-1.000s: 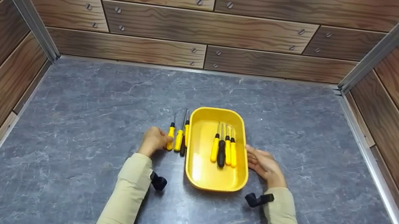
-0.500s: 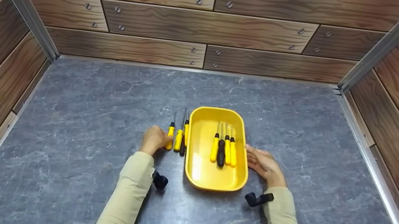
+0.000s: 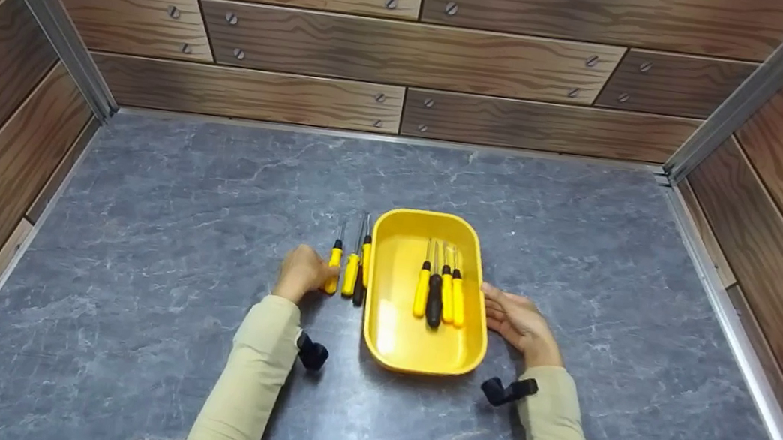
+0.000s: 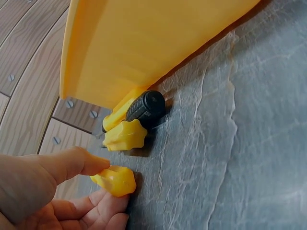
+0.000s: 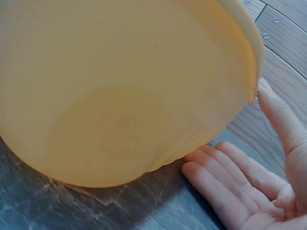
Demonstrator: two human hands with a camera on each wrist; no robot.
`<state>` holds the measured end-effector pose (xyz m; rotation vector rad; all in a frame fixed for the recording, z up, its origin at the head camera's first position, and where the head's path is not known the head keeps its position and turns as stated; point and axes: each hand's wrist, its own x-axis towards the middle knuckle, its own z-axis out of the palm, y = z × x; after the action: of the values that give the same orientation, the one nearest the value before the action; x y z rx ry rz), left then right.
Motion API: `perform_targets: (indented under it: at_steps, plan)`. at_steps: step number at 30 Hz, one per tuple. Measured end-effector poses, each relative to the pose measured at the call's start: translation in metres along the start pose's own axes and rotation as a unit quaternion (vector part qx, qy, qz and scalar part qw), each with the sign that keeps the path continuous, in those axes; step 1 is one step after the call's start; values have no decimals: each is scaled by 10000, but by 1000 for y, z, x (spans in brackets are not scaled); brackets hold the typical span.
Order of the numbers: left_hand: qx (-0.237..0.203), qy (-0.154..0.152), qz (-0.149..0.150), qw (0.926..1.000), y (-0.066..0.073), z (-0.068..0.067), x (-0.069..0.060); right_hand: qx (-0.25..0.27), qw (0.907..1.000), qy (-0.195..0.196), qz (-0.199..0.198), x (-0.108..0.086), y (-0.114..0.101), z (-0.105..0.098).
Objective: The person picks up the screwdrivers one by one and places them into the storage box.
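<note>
A person's left hand (image 3: 303, 270) pinches a yellow-handled screwdriver (image 3: 335, 260) between thumb and fingers at a gray marbled surface (image 3: 172, 221), the shaft pointing away from the person; three more screwdrivers (image 3: 351, 275) lie just beside it, between that hand and a yellow tray (image 3: 388, 329). The right hand (image 3: 518, 324), fingers extended and relaxed, touches the tray's right side, thumb up by the rim; inside, four screwdrivers (image 3: 434, 303) lie side by side, one black-handled, three with yellow handles.

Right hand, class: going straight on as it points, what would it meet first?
Probably the yellow tray, at its side wall; the right hand seems to touch it, though depth is unclear.
</note>
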<state>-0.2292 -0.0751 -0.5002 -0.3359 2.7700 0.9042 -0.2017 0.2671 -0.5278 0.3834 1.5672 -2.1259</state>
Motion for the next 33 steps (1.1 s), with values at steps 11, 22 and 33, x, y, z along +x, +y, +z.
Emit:
perform_targets:
  at_steps: [11, 22, 33]
  plan:
    - [-711, -404, -5, 9966, -11, 0, 5, -12, 9999, 99, 26, 0, 1, 0]
    - [-2281, -974, -232, 9685, -18, -1, 11, -109, 9999, 102, 41, 0, 0, 0]
    - [-2882, -1574, -421, 9436, -18, -6, 11, -101, 9998, 196, 24, 2, 2, 1]
